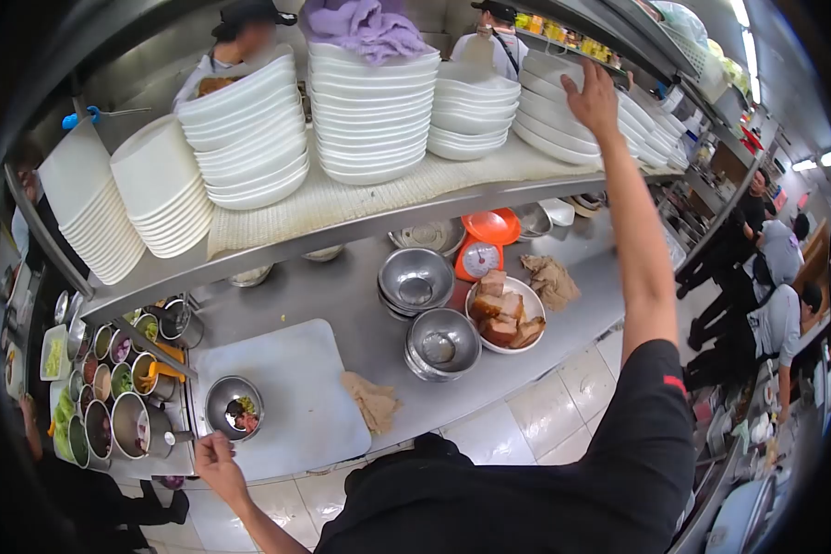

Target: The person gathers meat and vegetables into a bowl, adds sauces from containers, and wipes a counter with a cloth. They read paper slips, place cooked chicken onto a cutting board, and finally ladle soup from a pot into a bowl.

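Observation:
My right hand (591, 97) is stretched up to the shelf, fingers spread, touching the top of a stack of white plates (549, 115). My left hand (216, 460) is low at the counter's front edge, pinched on the handle of a spoon (233, 418). The spoon dips into a small steel bowl (234, 406) holding chopped red and green bits. That bowl stands on a white cutting board (295, 388).
The shelf holds more stacks of white bowls (371, 111) under a purple cloth (365, 28). Below are steel bowls (441, 343), a bowl of meat chunks (506, 316), an orange scale (480, 254), rags (371, 399) and ingredient pots (111, 388). People work behind and at the right.

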### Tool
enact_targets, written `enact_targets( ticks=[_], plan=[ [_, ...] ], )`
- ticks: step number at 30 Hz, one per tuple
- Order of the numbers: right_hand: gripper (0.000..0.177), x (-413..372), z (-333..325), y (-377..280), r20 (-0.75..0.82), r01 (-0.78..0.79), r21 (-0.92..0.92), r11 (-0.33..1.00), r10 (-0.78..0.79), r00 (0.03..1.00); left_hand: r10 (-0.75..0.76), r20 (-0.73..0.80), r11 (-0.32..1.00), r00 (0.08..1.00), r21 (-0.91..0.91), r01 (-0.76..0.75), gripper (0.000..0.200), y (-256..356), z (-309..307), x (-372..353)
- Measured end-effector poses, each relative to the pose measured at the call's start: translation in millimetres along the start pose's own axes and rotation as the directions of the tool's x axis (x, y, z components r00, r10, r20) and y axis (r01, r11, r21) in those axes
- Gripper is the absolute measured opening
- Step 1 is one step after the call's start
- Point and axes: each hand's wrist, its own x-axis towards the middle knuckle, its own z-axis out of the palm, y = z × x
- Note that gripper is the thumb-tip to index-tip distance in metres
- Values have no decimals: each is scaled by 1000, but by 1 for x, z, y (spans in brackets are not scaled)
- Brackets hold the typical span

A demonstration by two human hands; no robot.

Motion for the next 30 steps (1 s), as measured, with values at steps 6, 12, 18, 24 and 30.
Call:
enact_targets(
  ticks=[6, 12, 18, 24, 30],
  plan=[
    [50, 45, 21, 65, 486, -57, -75, 996, 87, 870, -234, 65, 969, 970, -68, 238, 16, 19, 59, -74],
    [62, 59, 43, 75, 179, -84, -207, 975, 122, 976, -243, 8, 970, 970, -10, 243, 17, 28, 109, -103],
    [66, 80, 64, 137, -146, -74, -328, 942, 27, 989, -32, 35, 985, 999, 171, 25, 15, 60, 142, -115],
    [19, 39, -41, 208, -512, 438, -151, 886, -450, 732, 103, 254, 989, 962, 79, -126, 15, 100, 162, -119],
    [30, -118, -97, 237, -494, 224, 661, 716, 191, 848, -18, 793, 865, 609, -293, 408, 32, 152, 187, -92]
  ],
)
